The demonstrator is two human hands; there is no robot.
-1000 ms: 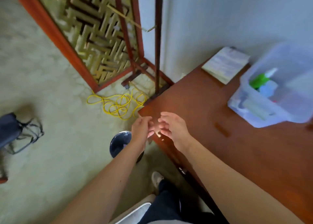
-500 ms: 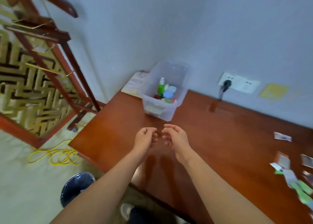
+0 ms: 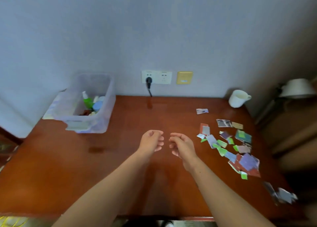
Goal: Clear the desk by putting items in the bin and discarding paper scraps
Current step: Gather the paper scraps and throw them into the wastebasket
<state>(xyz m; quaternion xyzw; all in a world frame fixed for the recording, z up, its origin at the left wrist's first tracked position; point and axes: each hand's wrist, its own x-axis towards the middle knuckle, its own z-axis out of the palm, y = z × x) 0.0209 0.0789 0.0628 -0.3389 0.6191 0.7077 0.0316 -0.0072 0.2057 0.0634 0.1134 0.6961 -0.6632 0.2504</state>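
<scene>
Two hands, left (image 3: 151,141) and right (image 3: 182,145), loosely curled, empty, above table (image 3: 68,166); paper scraps (image 3: 229,146) right, bin (image 3: 103,117) left.

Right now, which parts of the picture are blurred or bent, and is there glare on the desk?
Head view: the hands, left hand and right hand, are fairly sharp; the paper scraps smear toward the lower right edge; the plastic bin looks soft; the desk shows a mild sheen, and its edges bow from the wide lens.
</scene>
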